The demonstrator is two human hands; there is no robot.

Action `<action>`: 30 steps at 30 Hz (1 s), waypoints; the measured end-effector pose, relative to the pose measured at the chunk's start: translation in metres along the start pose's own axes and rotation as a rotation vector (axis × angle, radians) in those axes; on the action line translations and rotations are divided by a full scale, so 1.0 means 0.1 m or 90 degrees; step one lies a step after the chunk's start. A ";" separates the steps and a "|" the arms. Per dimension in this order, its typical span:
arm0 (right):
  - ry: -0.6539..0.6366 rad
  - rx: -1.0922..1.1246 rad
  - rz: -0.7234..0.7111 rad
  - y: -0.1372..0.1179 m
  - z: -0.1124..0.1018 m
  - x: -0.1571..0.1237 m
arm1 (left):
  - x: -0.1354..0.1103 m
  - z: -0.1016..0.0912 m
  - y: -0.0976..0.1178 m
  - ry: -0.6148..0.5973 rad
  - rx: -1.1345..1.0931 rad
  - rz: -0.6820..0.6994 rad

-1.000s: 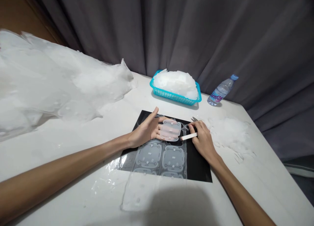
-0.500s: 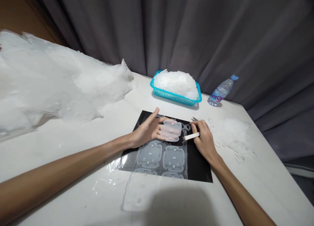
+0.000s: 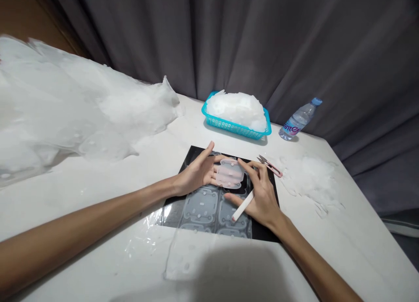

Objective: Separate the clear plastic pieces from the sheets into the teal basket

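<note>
Flat support on the left, fingertip at the edge on the right

The left hand (image 3: 199, 171) has its thumb raised wide and its fingers laid out behind the translucent piece (image 3: 229, 173), which sits over the black mat (image 3: 262, 233), well in from the worktop's (image 3: 98, 271) right edge. The right hand (image 3: 262, 193) carries a white stick (image 3: 243, 206), its thumb and forefinger wide apart, the forefinger at the piece's far right corner; whether it touches cannot be told.

Good handling here probably means keeping the left fingers level, since the piece looks thin and likely to flex or slip. The right fingertip should press lightly at the rim, and the stick's reddish end is best kept off the moulded sheet (image 3: 200, 204) below. The snips (image 3: 270, 166), just beyond the right hand towards the worktop's far right corner, deserve a wary wrist.
</note>
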State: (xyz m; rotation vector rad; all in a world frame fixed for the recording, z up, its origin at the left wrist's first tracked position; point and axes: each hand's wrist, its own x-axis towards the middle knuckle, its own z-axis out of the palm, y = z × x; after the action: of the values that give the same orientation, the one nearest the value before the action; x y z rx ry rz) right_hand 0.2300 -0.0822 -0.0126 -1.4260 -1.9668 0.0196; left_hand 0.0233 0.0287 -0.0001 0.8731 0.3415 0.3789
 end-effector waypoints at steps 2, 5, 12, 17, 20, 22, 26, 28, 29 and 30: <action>0.000 -0.002 0.003 -0.02 0.04 -0.01 | 0.00 0.00 0.00 -0.003 -0.005 -0.001; 0.014 -0.007 0.009 -0.01 0.07 -0.02 | 0.00 0.00 0.00 -0.010 -0.006 0.001; 0.016 -0.004 0.000 0.00 0.07 -0.02 | 0.00 0.02 0.01 -0.011 0.000 0.001; 0.024 0.026 0.001 0.00 0.06 -0.03 | 0.00 0.02 0.01 0.007 0.014 0.002; 0.023 0.030 0.010 0.02 0.07 -0.04 | 0.00 0.02 0.01 0.012 0.016 0.001; 0.024 0.027 0.014 0.02 0.07 -0.04 | 0.00 0.01 0.01 0.011 0.015 0.000; 0.020 0.024 0.016 0.02 0.07 -0.04 | 0.00 0.02 0.01 0.006 0.016 0.008; 0.017 0.023 0.014 0.02 0.07 -0.04 | 0.00 0.02 0.01 0.004 0.014 0.010; 0.016 0.024 0.012 0.02 0.06 -0.04 | 0.00 0.02 0.01 0.002 0.013 0.008; 0.017 0.025 0.009 0.02 0.06 -0.04 | 0.00 0.03 0.01 0.001 0.012 0.006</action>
State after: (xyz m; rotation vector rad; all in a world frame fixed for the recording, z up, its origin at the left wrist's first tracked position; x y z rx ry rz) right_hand 0.2287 -0.0826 -0.0201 -1.4079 -1.9251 0.0444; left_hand 0.0241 0.0279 0.0026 0.8937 0.3437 0.3856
